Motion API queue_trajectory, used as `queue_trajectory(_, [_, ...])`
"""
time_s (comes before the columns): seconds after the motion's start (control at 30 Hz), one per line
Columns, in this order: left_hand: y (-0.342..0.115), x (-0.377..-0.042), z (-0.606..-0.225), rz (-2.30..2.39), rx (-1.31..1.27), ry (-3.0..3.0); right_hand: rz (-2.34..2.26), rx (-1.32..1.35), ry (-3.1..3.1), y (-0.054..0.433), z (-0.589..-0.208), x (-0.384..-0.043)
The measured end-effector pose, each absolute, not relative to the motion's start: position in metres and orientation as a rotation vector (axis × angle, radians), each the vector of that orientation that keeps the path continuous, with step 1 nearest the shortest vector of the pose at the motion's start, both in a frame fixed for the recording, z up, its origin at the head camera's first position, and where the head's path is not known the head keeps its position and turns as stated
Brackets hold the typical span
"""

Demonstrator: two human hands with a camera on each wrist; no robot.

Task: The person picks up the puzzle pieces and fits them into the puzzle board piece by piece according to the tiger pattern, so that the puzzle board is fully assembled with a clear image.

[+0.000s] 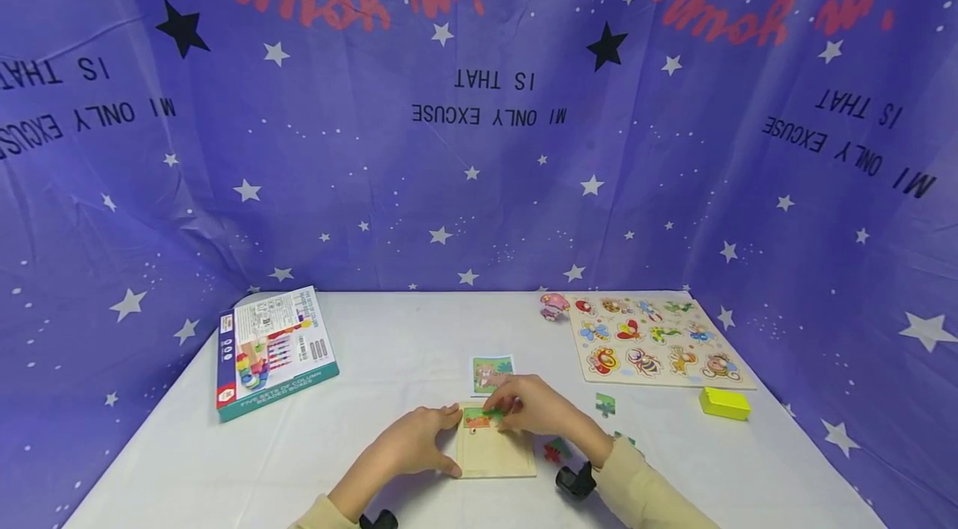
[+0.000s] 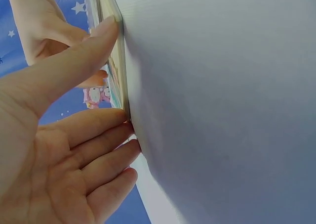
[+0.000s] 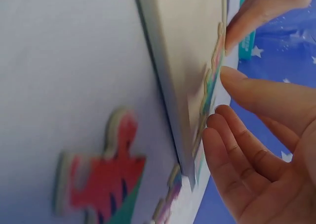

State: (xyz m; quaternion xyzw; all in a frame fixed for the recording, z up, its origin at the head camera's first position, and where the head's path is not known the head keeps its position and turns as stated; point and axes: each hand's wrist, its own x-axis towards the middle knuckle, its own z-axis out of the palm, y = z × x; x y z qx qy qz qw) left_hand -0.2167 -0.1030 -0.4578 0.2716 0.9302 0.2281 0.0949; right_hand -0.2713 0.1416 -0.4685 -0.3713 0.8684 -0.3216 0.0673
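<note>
Left grip [image 1: 417, 440], fingers extended, is steadying the board [image 1: 497, 458] between both grips; right grip [image 1: 535, 406] is pinching a green piece [image 1: 496, 412] beside the laid orange piece [image 1: 476, 419]; loose pieces [image 1: 605, 405] are awaiting placement alongside.

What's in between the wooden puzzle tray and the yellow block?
In the head view, loose puzzle pieces lie there, including a red piece, and the right forearm crosses over.
</note>
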Motion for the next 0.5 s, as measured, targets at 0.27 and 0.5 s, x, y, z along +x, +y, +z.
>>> queue_trajectory(0.27, [-0.103,-0.216,-0.457,0.690,0.802,2.760,-1.081,-1.134,2.650,0.170,-0.463,-0.271])
queue_trajectory(0.5, [-0.103,-0.216,-0.457,0.700,0.790,2.755,-1.105,-1.070,2.688,0.197,-0.460,-0.269])
